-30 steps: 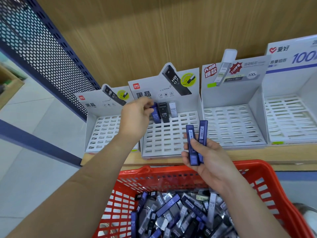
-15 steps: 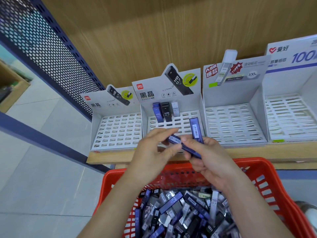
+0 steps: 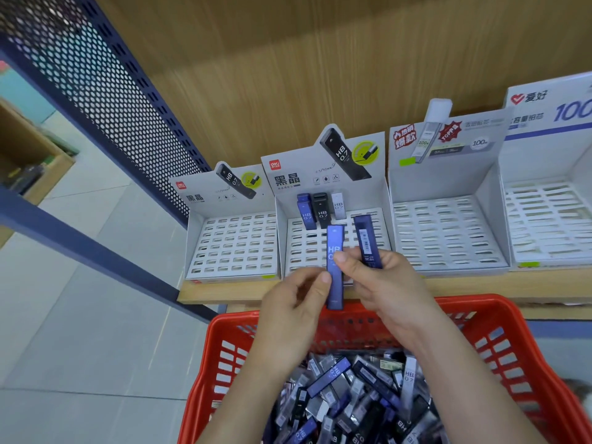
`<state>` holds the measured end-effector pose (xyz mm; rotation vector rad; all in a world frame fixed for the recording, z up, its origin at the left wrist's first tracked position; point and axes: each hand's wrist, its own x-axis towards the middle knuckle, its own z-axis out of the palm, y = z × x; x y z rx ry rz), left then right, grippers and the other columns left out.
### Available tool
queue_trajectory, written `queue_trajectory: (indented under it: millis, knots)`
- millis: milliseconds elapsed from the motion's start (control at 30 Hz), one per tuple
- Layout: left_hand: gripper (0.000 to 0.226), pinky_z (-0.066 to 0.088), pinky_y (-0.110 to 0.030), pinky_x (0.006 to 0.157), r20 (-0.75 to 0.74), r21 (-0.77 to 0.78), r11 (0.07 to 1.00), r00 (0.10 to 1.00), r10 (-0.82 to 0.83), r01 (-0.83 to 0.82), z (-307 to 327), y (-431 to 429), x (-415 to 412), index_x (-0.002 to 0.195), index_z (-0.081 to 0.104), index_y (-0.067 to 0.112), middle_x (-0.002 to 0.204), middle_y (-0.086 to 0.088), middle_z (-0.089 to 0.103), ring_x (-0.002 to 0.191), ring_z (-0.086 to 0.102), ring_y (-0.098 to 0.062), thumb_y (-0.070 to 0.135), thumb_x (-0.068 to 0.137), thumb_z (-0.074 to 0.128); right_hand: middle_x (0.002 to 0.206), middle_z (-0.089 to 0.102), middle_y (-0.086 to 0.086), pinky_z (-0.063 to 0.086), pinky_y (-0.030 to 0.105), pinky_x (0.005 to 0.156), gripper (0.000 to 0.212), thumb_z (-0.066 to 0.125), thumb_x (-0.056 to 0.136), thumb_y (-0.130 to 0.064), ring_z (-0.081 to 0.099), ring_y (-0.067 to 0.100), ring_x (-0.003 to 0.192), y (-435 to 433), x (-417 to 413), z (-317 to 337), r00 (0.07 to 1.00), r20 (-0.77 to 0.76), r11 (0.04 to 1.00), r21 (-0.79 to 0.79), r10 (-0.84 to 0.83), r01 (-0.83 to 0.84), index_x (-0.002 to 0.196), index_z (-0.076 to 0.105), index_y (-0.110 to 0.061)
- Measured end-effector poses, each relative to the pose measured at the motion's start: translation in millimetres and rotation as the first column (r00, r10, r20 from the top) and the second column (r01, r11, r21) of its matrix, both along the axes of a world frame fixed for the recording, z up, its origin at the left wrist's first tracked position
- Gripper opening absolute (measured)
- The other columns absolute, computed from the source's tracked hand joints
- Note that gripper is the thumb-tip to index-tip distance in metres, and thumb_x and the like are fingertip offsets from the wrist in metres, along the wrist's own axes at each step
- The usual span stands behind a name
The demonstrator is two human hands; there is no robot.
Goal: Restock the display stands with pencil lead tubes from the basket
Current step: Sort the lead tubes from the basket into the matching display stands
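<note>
Above the red basket (image 3: pixel 525 354), my left hand (image 3: pixel 294 302) pinches an upright blue HB lead tube (image 3: pixel 334 267) by its side. My right hand (image 3: pixel 384 283) touches that tube with a fingertip and grips a second dark blue tube (image 3: pixel 366 240), barcode side facing me. Behind them the second white display stand (image 3: pixel 333 241) holds a blue tube (image 3: pixel 305 211), a black tube (image 3: pixel 321 210) and a white tube (image 3: pixel 338 206) in its back row. Several loose lead tubes (image 3: pixel 346 398) fill the basket.
More white slotted stands sit on the wooden shelf (image 3: pixel 464 285): one at the left (image 3: pixel 234 241), two at the right (image 3: pixel 448 232) (image 3: pixel 551 219), all without tubes. A blue perforated metal panel (image 3: pixel 105 91) rises at the left. Grey floor tiles lie below it.
My left hand left the stand's back row, came back over the basket and took one of the two blue tubes from my right hand, turning it upright.
</note>
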<state>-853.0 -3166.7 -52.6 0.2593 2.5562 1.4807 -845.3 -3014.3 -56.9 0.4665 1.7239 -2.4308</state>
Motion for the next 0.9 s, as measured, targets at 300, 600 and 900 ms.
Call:
queue_trajectory:
  millis: [300,600,900]
  knots:
    - [0.014,0.056,-0.029,0.063,0.092,0.177,0.983,0.996,0.020,-0.036,30,-2,-38,0.093,0.071,0.017,0.078,-0.008,0.070,0.064,0.065,-0.018,0.007,0.085,0.068,0.068,0.071,-0.012,0.045,0.013,0.064,0.012,0.071,0.088,-0.029,0.065,0.003,0.063,-1,-2,-5,0.984,-0.028,0.960,0.226,0.176,-0.166,0.086,0.074,-0.019]
    - [0.020,0.056,-0.041,0.084,-0.220,-0.063,0.973,0.954,0.203,-0.221,10,-9,-103,0.088,0.069,0.023,0.080,0.003,0.071,0.077,0.070,-0.016,0.004,0.089,0.062,0.085,0.052,0.000,0.035,0.020,0.050,0.025,0.041,0.106,-0.030,0.040,0.008,0.061,10,-5,-17,0.993,0.049,0.991,0.074,-0.112,0.108,0.111,0.066,-0.032]
    - [0.024,0.042,-0.017,0.080,-0.373,-0.374,0.924,0.925,-0.074,-0.077,2,-5,-112,0.111,0.071,0.014,0.097,-0.001,0.072,0.090,0.065,-0.016,0.007,0.094,0.055,0.081,0.055,0.001,0.048,0.018,0.060,0.023,0.045,0.104,-0.022,0.055,0.009,0.072,8,-3,-33,0.981,0.039,0.974,0.133,-0.191,0.184,0.100,0.067,-0.014]
